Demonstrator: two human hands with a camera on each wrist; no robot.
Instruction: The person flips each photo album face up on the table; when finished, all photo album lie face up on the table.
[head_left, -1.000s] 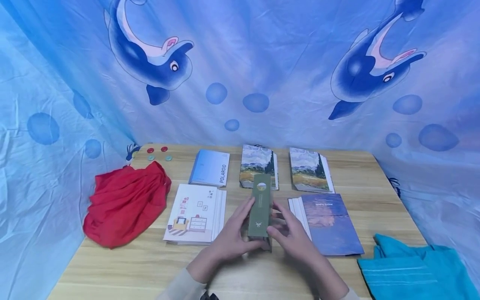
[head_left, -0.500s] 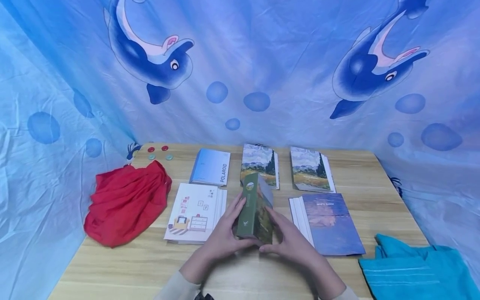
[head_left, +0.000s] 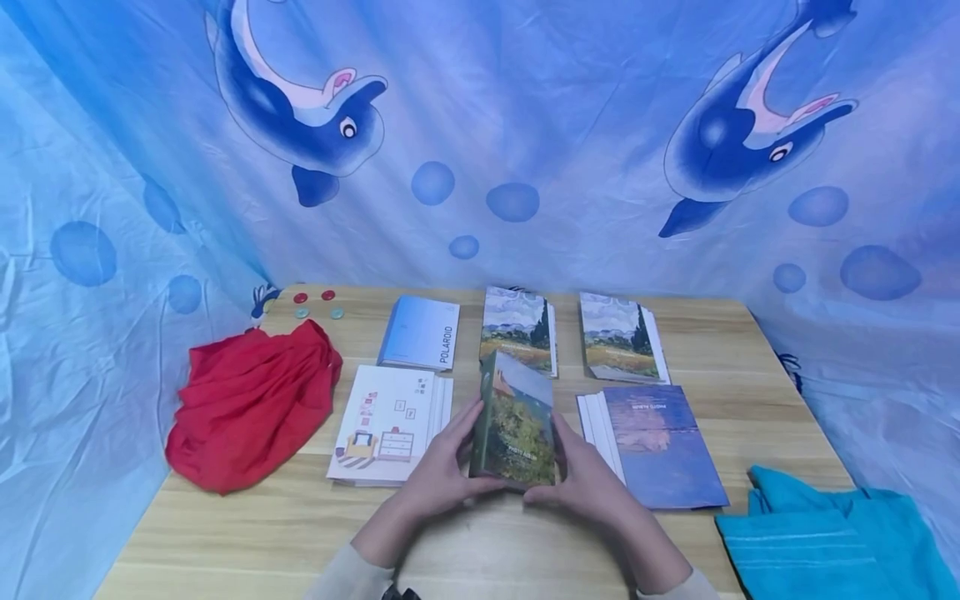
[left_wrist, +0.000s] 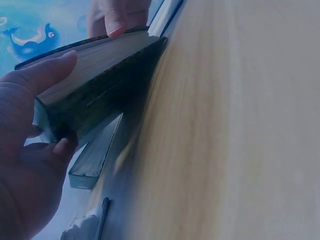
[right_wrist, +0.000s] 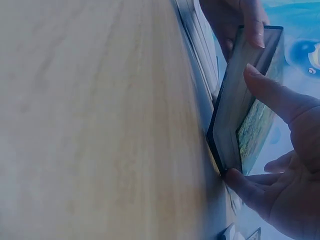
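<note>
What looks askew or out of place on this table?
Only the green-spined album: both hands hold it tilted on its edge while five others lie flat. The red cloth and teal cloth sit crumpled.

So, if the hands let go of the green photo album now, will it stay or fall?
The photo album leans tilted on its lower edge between the left hand and right hand, so it would probably tip flat. Its thick page block and hard cover suggest it is stiff, not floppy.

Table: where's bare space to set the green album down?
Bare wood on the table in front of the red cloth, and far right behind the teal towel. Middle is crowded: albums in two rows; both hands hold the green album.
</note>
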